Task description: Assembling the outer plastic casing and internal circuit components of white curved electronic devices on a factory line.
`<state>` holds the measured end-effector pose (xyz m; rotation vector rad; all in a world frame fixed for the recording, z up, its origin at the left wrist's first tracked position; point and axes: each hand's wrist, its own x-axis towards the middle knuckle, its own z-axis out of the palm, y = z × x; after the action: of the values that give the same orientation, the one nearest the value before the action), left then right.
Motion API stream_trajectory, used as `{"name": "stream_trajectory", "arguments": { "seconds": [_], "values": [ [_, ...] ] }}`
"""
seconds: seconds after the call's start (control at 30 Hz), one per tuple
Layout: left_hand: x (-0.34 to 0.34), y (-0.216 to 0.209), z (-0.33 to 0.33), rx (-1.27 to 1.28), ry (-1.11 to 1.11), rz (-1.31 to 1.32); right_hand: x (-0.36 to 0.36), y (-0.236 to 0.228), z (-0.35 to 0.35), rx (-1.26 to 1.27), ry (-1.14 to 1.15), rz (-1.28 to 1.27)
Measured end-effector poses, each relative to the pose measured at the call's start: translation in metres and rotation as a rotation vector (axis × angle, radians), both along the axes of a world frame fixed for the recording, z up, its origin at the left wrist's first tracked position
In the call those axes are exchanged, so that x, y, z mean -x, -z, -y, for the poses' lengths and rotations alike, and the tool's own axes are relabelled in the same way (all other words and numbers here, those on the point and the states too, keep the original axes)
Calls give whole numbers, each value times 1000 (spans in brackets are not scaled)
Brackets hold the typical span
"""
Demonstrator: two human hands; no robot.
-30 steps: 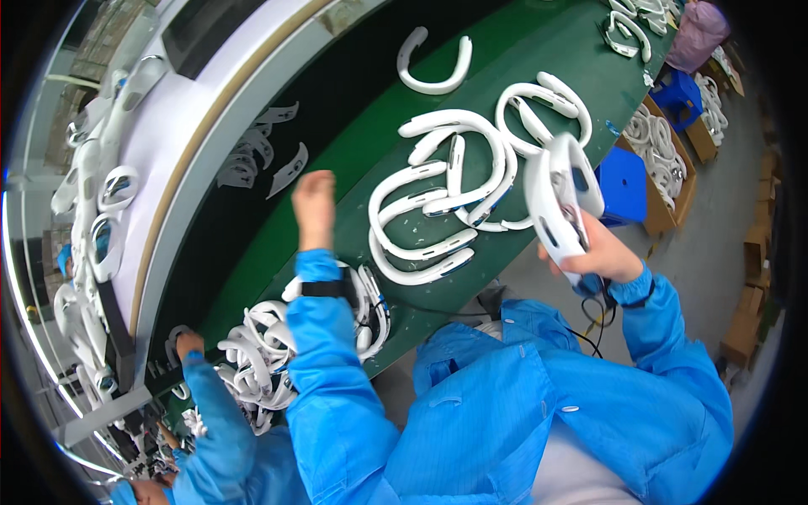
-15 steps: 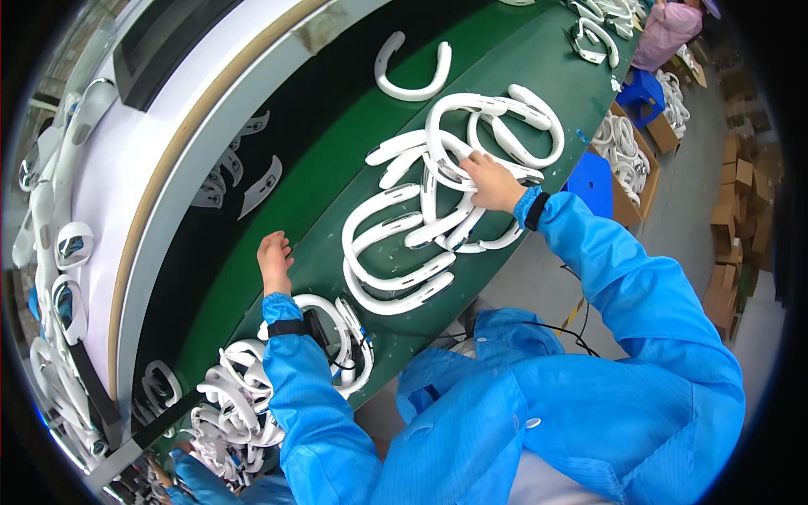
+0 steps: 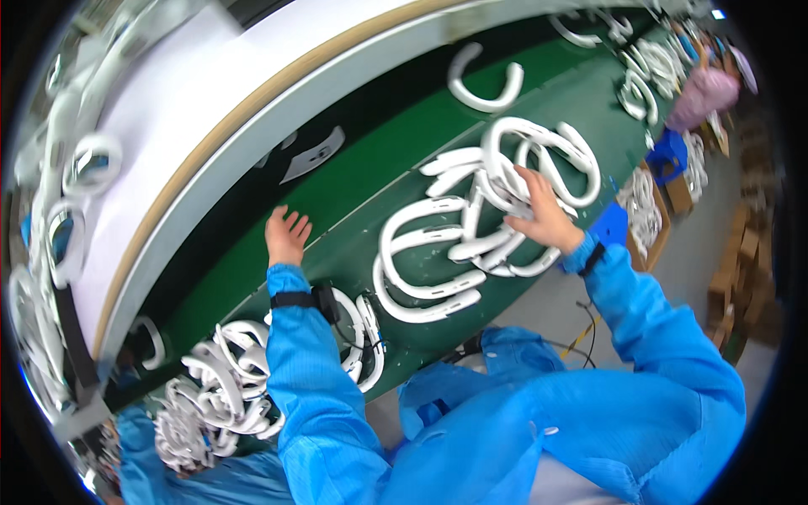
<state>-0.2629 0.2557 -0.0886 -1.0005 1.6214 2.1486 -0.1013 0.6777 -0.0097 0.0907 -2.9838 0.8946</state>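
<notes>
My right hand hovers at the right part of a heap of white U-shaped pieces that look like neck fans. Its thumb and fingers are spread, and whether the fingertips touch the top piece I cannot tell. Several of these pieces overlap on the green table, some with small dark slots along the curve; the nearest lies at the front of the heap. Over the dark green strip farther left, my left hand is open, palm bare, fingers apart. A black band with a small dark box sits at its wrist.
One white C-shaped piece lies alone on the green strip beyond the heap. A tangled pile of white pieces is at the lower left, near another person's blue sleeve. Blue stools and cardboard boxes stand at the right.
My right hand's fingers have opened from the piece they were on. My left hand's fingers have spread. The whole view has turned, shifting the heap rightward in the picture.
</notes>
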Motion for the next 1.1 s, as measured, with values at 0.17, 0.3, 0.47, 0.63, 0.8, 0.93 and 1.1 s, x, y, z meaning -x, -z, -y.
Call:
{"name": "stream_trajectory", "arguments": {
  "seconds": [0.17,0.3,0.47,0.63,0.8,0.93,1.1],
  "values": [
    [61,76,4,704,-58,-166,104,-20,103,367,-295,244],
    [78,87,-33,1080,155,-92,255,43,140,-63,-293,149],
    [89,189,-69,1300,183,-480,297,86,151,43,-280,198],
    [110,168,-47,-2,-272,-644,351,118,132,225,-244,213],
    [126,100,-17,-302,-601,-656,431,120,135,318,-319,239],
    [145,104,8,42,-761,-457,471,166,172,-127,-297,156],
    [178,106,15,446,-746,-283,476,169,170,122,-29,421]
  ]
}}
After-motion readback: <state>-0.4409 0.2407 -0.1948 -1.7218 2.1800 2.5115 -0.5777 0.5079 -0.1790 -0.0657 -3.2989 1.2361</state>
